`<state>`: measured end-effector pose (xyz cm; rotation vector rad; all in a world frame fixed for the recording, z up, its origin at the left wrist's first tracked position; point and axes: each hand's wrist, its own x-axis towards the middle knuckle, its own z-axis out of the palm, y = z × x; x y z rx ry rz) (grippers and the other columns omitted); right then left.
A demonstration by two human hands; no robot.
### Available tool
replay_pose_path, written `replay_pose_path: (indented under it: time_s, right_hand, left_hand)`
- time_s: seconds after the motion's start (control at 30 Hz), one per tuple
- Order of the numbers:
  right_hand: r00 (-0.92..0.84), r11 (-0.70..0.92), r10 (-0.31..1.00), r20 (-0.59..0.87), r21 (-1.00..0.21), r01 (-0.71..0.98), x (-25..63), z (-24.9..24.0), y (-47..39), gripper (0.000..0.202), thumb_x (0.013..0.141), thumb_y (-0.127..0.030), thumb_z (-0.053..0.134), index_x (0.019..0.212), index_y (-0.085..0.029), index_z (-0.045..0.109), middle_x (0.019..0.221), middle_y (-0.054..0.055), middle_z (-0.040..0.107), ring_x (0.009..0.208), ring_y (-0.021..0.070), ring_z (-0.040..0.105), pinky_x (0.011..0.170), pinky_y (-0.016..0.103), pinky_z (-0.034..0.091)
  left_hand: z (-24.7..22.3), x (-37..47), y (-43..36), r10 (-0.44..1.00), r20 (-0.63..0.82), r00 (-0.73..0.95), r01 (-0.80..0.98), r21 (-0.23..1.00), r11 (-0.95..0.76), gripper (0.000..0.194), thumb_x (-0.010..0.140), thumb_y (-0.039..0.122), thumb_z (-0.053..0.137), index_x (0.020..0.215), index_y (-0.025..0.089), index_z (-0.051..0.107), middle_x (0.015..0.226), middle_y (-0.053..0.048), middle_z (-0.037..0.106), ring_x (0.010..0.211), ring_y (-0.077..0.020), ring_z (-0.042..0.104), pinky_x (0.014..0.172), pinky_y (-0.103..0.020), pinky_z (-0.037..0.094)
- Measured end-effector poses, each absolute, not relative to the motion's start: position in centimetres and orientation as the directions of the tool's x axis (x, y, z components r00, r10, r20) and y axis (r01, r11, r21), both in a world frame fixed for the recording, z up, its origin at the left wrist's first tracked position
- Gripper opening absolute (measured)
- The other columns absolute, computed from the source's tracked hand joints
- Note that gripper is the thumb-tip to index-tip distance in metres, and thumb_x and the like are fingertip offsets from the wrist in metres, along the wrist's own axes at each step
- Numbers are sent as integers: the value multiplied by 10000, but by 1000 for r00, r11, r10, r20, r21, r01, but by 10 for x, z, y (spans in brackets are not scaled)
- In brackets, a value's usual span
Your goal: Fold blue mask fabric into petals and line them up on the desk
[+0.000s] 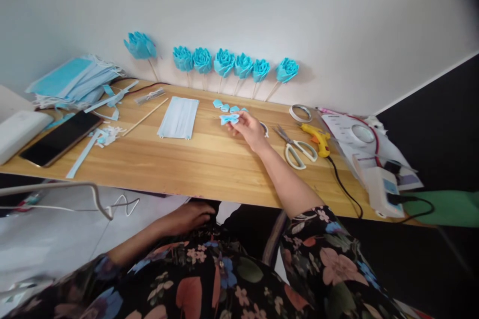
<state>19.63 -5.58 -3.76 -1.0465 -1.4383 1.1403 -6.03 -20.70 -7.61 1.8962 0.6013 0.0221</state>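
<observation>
My right hand (247, 129) is over the middle of the table, pinching a small light-blue folded piece (229, 119) shaped like a bow between thumb and fingers. Just behind it, several small blue folded pieces (224, 107) lie in a row, partly covered by the hand. A light-blue face mask (179, 117) lies flat to the left of this hand. Below the table edge, my left hand (195, 216) rests on my lap, its fingers lying loosely flat with nothing seen in them.
Several blue flowers on sticks (224, 64) lean against the wall. Left: a mask stack (75, 79), phone (62, 137), cut strips (107, 135) and a wooden stick (145, 117). Right: scissors (295, 152), tape roll (300, 113), yellow glue gun (317, 138) with a cord, and a power strip (382, 192).
</observation>
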Motion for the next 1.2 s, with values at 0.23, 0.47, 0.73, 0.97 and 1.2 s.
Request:
replay_pose_path:
  time_s: [0.23, 0.47, 0.73, 0.97, 1.2]
  right_hand:
    - [-113, 55, 990, 80, -976, -212, 195, -22, -60, 494, 717, -624, 766, 989, -246, 601, 965, 29, 778, 834, 163, 716, 620, 243, 551]
    - [-70, 19, 997, 40, -960, -280, 197, -21, -57, 452, 722, -592, 773, 955, -238, 618, 856, 12, 768, 749, 156, 708, 582, 245, 546]
    - [-106, 14, 994, 39, -973, -229, 201, -31, -57, 470, 756, -581, 753, 1061, -238, 651, 937, 20, 778, 789, 153, 714, 630, 251, 562]
    - [-2, 17, 1000, 17, -991, -135, 207, -36, -51, 585, 858, -666, 589, 1273, -253, 602, 892, 22, 734, 800, 181, 701, 656, 303, 579]
    - [54, 100, 993, 103, -994, 49, 205, -29, -44, 569, 781, -635, 744, 1180, -256, 601, 909, 19, 723, 812, 179, 673, 682, 296, 547]
  left_hand:
    - [32, -55, -179, 344, -94, 934, 181, 956, -229, 389, 1036, 422, 504, 1326, 234, 683, 1310, -101, 708, 1170, -240, 676, 984, -329, 531]
    - [26, 9, -44, 940, 193, 282, 132, 962, -237, 559, 915, 434, 631, 1393, 147, 596, 1319, -148, 662, 1100, -244, 658, 871, -335, 559]
    - [19, 17, -5, 832, -87, 547, 112, 993, 30, 379, 788, 430, 804, 966, 111, 705, 841, -68, 734, 748, -159, 692, 671, -257, 541]
    - [-1, 26, 9, 911, -59, 408, 30, 998, 52, 301, 768, 358, 827, 761, 123, 638, 639, -9, 659, 563, -108, 619, 536, -215, 472]
    - [-14, 26, 9, 942, 35, 333, 3, 999, -38, 251, 835, 273, 728, 671, 146, 586, 571, 28, 589, 490, -73, 537, 490, -197, 427]
